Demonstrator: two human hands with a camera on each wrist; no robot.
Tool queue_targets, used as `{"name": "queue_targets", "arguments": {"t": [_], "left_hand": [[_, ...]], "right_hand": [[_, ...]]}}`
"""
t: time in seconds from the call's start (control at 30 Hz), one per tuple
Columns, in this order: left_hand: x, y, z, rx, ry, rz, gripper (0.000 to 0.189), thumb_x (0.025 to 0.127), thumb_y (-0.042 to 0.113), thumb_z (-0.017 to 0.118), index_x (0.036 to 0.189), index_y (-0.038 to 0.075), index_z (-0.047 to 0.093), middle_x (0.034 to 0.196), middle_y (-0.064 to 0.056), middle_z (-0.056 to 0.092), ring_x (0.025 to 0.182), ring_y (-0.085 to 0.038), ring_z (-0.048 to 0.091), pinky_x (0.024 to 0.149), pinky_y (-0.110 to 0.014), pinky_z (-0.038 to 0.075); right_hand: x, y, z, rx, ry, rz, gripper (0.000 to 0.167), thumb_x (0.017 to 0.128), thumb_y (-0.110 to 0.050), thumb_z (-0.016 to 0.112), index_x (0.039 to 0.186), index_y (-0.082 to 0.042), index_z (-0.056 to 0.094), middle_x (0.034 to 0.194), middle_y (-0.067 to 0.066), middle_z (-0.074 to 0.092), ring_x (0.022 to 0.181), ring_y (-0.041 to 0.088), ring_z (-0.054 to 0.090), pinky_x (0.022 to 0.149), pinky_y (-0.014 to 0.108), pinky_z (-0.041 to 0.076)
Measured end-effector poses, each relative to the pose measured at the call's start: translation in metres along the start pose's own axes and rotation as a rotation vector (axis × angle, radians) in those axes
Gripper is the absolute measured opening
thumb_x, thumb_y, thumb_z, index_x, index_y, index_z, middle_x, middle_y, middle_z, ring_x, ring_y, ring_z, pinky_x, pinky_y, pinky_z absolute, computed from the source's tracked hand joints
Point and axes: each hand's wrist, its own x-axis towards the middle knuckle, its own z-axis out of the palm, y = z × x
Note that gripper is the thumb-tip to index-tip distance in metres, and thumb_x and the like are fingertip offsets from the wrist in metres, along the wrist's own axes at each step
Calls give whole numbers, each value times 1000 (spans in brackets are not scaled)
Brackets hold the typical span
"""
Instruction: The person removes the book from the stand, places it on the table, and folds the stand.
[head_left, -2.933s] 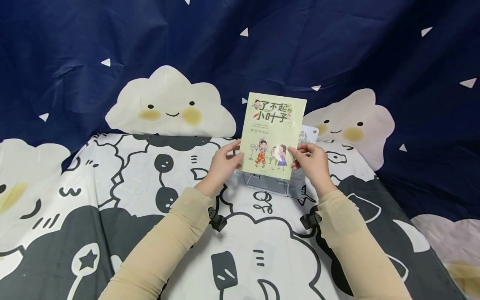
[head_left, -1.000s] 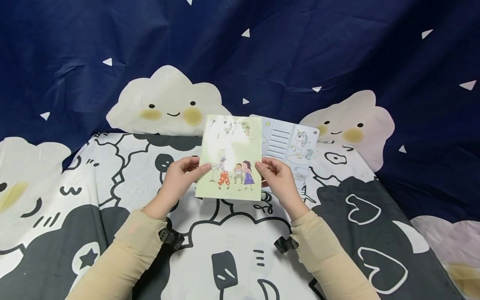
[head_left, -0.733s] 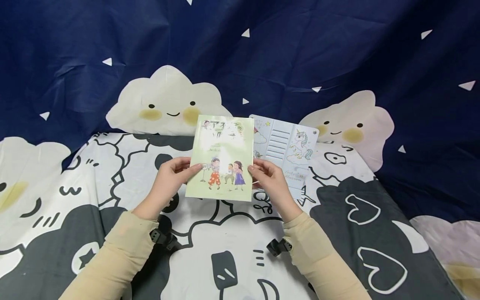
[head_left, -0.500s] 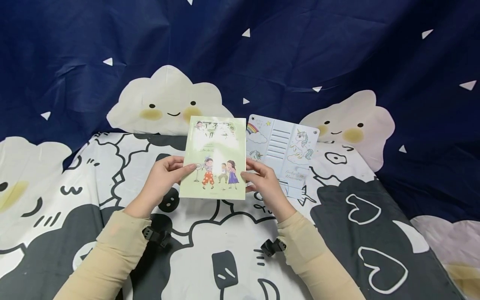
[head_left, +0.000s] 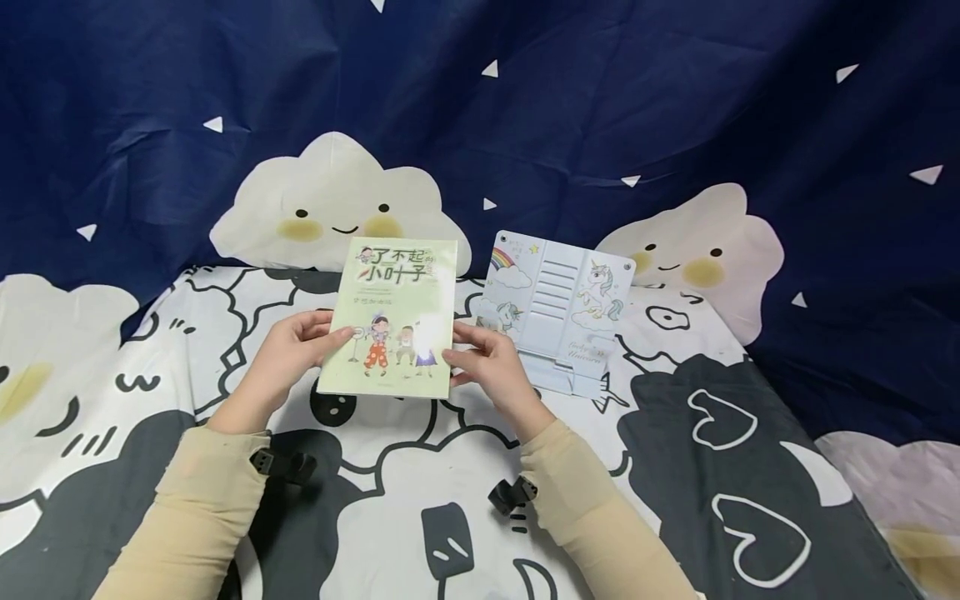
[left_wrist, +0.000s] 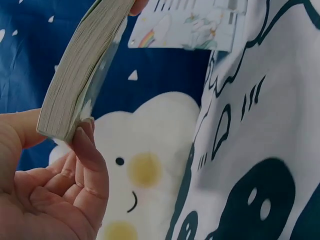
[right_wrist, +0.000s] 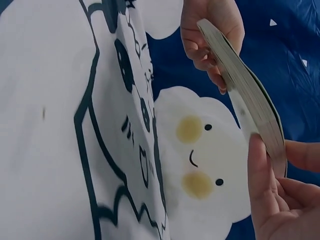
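Book (head_left: 390, 304), pale green and illustrated, is pinched between thumb and fingers by the left hand (head_left: 288, 360) and the right hand (head_left: 495, 373) at opposite side edges. It is held above the patterned cloth (head_left: 390, 500), just left of the unicorn-printed stand (head_left: 555, 337).

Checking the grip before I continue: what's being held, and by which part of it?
A pale green book, pinched by its side edges, below their middle: the left hand on the left edge, the right hand on the right.
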Motion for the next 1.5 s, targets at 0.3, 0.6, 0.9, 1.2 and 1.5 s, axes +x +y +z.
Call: {"name": "queue_targets", "arguments": {"t": [0.3, 0.6, 0.9, 1.2, 1.5], "left_hand": [[-2, -9, -14, 18, 57, -57, 65, 99, 35, 61, 147, -4, 41, 122, -11, 58, 82, 4, 62, 70, -17, 55], [-1, -22, -19, -37, 180, -143, 63, 99, 40, 58, 149, 4, 43, 92, 19, 59, 74, 3, 60, 65, -16, 52], [1, -30, -26, -56, 234, -210, 61, 102, 39, 51, 152, 7, 38, 85, 21, 58, 68, 4, 60, 60, -16, 53], [1, -36, -39, -12, 272, -246, 59, 103, 37, 49, 152, 5, 38, 77, 24, 55, 63, 4, 58, 57, -17, 53], [2, -43, -47, 37, 245, -307, 58, 104, 36, 46, 153, 7, 35, 90, 14, 55, 65, 4, 57, 59, -18, 54]], "right_hand": [[6, 8, 28, 10, 77, -32, 49, 91, 2, 63, 138, 5, 53, 132, 24, 62, 79, 5, 65, 61, 20, 57], [10, 15, 51, 27, 58, -21, 55, 88, 5, 61, 142, 6, 48, 136, 25, 59, 79, 1, 60, 63, 19, 55], [16, 21, 67, -17, 35, 16, 59, 87, 7, 63, 143, 4, 47, 137, 20, 59, 89, 8, 60, 86, 39, 60], [22, 27, 87, -47, 32, 65, 62, 85, 5, 67, 144, -1, 49, 136, 16, 61, 88, 7, 59, 76, 19, 54], [27, 33, 95, -80, 0, 97, 68, 81, 8, 68, 146, -2, 47, 141, 14, 58, 86, 8, 59, 71, 14, 46]]}}
